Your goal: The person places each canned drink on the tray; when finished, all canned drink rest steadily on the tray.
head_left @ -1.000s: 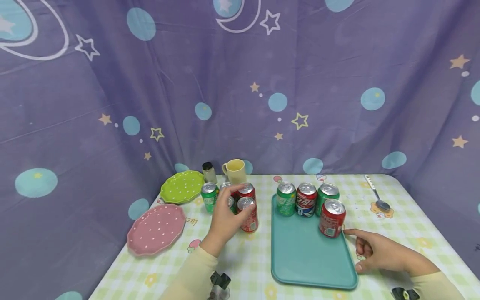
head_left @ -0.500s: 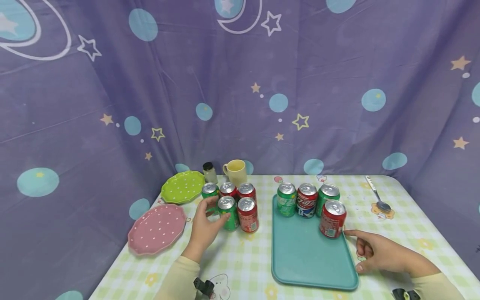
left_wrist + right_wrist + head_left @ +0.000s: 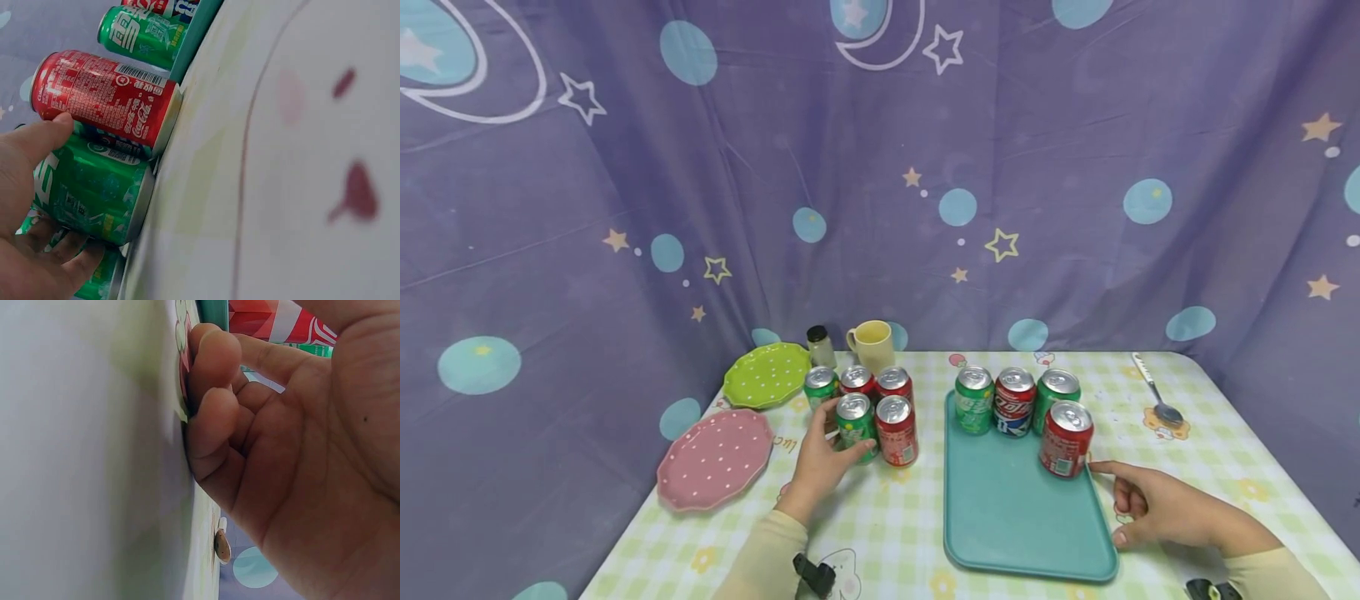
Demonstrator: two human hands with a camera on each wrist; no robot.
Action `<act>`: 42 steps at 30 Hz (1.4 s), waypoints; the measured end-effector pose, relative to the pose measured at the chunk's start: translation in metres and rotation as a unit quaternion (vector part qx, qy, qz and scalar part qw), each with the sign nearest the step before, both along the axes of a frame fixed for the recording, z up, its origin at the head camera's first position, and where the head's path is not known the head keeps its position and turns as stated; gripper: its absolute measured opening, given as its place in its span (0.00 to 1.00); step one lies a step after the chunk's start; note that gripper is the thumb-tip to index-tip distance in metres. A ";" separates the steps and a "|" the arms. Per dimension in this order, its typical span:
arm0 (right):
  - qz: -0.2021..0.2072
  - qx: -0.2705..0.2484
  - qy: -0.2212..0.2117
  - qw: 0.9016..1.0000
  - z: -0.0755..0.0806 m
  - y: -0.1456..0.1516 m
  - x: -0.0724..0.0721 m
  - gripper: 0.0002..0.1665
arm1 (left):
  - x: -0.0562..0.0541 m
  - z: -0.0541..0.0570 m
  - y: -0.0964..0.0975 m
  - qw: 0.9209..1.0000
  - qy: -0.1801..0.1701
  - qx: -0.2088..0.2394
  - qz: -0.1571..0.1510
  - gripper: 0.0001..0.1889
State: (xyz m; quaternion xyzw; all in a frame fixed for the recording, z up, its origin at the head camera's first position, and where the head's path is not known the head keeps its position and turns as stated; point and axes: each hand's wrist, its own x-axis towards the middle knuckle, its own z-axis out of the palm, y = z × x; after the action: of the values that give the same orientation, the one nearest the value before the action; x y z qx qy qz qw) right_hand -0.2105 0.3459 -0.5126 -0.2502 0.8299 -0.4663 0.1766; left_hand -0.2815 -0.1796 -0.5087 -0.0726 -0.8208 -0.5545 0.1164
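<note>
My left hand (image 3: 820, 462) wraps round a green soda can (image 3: 855, 429), the thumb across its near side and the fingers on its left. In the left wrist view, the green can (image 3: 94, 187) stands between thumb and fingers, close to a red Coca-Cola can (image 3: 106, 94). Behind these stand two red cans (image 3: 894, 379) and another green can (image 3: 822, 382), partly hidden. My right hand (image 3: 1172, 508) rests on the table beside a teal tray (image 3: 1022, 525), index fingertip and thumb at its right rim, other fingers loosely curled. A red can (image 3: 1066, 440) stands on the tray near that index finger.
Two green cans (image 3: 974, 402) and a dark red can (image 3: 1014, 403) line the tray's back. At the left lie a pink plate (image 3: 715, 458) and a green plate (image 3: 767, 375). A jar (image 3: 821, 348) and yellow mug (image 3: 874, 346) stand behind; a spoon (image 3: 1157, 392) lies right.
My left hand has drawn back from the red cans, moved left, and closed in round the front green can. My right hand and the tray have stayed put.
</note>
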 end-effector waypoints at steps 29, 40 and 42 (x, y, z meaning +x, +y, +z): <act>-0.002 0.009 -0.010 1.000 0.005 -0.003 0.001 0.57 | -0.003 -0.011 0.001 1.000 -0.013 0.027 0.009 0.42; -0.004 0.013 -0.008 1.000 0.006 -0.003 0.001 0.58 | 0.002 -0.003 0.001 0.998 0.012 0.055 0.038 0.43; -0.005 0.013 -0.008 1.000 0.006 -0.003 0.001 0.58 | 0.003 0.001 0.000 0.997 0.027 0.057 0.044 0.43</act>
State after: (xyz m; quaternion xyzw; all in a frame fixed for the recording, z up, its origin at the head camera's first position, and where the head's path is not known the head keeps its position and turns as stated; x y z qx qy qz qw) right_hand -0.2091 0.3430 -0.5070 -0.2401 0.8357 -0.4581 0.1848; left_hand -0.2782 -0.1798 -0.5074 -0.0444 -0.7868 -0.5927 0.1663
